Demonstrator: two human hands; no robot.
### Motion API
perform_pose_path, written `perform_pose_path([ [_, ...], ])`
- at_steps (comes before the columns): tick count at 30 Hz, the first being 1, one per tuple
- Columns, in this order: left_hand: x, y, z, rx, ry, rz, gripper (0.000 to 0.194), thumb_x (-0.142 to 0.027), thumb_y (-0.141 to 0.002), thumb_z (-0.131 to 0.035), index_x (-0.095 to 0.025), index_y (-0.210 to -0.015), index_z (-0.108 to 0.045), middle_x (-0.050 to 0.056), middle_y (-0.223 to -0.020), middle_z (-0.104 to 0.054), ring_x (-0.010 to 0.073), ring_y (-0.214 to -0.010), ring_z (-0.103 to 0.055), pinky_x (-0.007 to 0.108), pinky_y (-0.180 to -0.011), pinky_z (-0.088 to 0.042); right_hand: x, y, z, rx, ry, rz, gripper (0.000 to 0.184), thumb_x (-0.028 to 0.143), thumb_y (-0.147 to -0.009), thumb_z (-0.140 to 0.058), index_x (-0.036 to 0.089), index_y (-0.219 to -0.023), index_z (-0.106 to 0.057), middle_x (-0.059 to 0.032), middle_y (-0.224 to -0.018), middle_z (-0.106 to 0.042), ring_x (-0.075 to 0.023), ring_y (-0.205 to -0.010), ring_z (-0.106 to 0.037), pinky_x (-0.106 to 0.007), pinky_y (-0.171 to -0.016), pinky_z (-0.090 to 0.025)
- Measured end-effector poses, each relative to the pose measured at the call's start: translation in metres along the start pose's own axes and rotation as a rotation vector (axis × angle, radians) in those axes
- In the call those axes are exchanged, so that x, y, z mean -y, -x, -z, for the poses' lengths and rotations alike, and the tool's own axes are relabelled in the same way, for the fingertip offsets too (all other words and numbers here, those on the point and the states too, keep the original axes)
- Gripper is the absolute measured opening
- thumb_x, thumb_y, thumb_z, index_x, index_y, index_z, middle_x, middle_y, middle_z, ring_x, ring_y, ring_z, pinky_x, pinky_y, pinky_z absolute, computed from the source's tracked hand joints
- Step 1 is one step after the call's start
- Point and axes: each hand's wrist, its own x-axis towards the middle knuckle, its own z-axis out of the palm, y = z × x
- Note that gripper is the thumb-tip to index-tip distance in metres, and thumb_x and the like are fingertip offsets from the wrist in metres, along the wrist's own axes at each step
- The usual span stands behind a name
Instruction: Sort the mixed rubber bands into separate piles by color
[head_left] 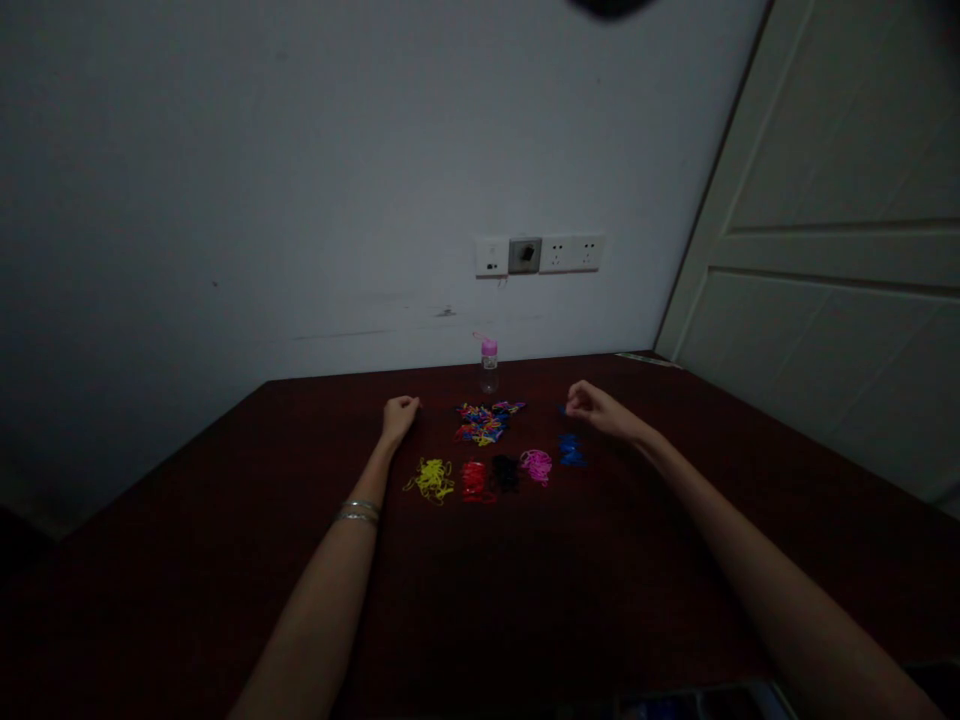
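Small rubber bands lie on the dark red table in front of me. A mixed heap of colored bands point(484, 424) sits between my hands. Nearer to me are a yellow pile point(435, 480), a red pile point(475, 481), a black pile point(506, 472), a pink pile point(536, 465) and a blue pile point(571, 450). My right hand point(598, 410) pinches just behind the blue pile, with a bit of blue band at its fingertips. Left of the heap, my left hand point(400, 417) rests with curled fingers; what they hold, if anything, is too small to make out.
A clear bottle with a pink cap point(489, 368) stands behind the heap, near the wall. Sockets and a switch point(540, 255) are set in the wall. A pale door point(825, 300) is on the right. Part of a dark, light-edged object point(705, 702) shows at the bottom.
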Motion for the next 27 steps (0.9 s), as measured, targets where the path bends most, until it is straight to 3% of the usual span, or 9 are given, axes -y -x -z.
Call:
perform_pose_path([
  [6, 0.000, 0.001, 0.001, -0.005, 0.009, -0.013, 0.028, -0.037, -0.068, -0.049, -0.015, -0.062, -0.066, 0.001, -0.050, -0.056, 0.0137, -0.052, -0.049, 0.022, -0.050, -0.032, -0.004, 0.016, 0.012, 0.289, -0.024, -0.244, 0.028, 0.026, -0.063, -0.060, 0.019, -0.086, -0.045, -0.0006, -0.071, -0.059, -0.0104, -0.055, -0.049, -0.022, -0.048, -0.038],
  [13, 0.000, 0.000, 0.002, 0.006, 0.002, 0.001, 0.030, -0.038, -0.068, -0.050, -0.014, -0.063, -0.067, 0.002, -0.050, -0.057, 0.0148, -0.055, -0.052, 0.023, -0.053, -0.035, -0.003, 0.017, 0.010, 0.340, 0.005, -0.297, 0.033, 0.022, -0.063, -0.060, 0.020, -0.091, -0.044, -0.0010, -0.075, -0.061, -0.0109, -0.060, -0.052, -0.018, -0.045, -0.037],
  [16, -0.001, 0.001, 0.001, 0.012, 0.007, -0.002, 0.031, -0.038, -0.069, -0.050, -0.013, -0.065, -0.068, 0.002, -0.052, -0.059, 0.0152, -0.056, -0.053, 0.023, -0.054, -0.036, -0.010, 0.017, 0.012, 0.272, -0.017, -0.313, 0.034, 0.027, -0.061, -0.063, 0.020, -0.089, -0.045, -0.0009, -0.075, -0.060, -0.0109, -0.059, -0.052, -0.019, -0.043, -0.037],
  [20, -0.003, 0.003, -0.002, 0.077, 0.001, -0.059, 0.030, -0.039, -0.068, -0.054, -0.014, -0.072, -0.070, 0.004, -0.061, -0.064, 0.0164, -0.062, -0.056, 0.023, -0.058, -0.038, -0.026, 0.016, 0.010, 0.048, -0.034, -0.298, 0.035, 0.038, -0.061, -0.065, 0.020, -0.083, -0.045, 0.0033, -0.062, -0.053, -0.0093, -0.050, -0.047, -0.018, -0.038, -0.031],
  [27, -0.014, 0.012, -0.004, 0.248, -0.349, -0.232, 0.030, -0.038, -0.071, -0.058, -0.022, -0.094, -0.070, 0.006, -0.089, -0.067, 0.0205, -0.082, -0.059, 0.026, -0.070, -0.041, -0.040, 0.018, 0.001, -0.174, -0.084, -0.265, 0.034, 0.044, -0.063, -0.061, 0.020, -0.079, -0.044, 0.0073, -0.051, -0.045, -0.0077, -0.041, -0.040, -0.018, -0.035, -0.025],
])
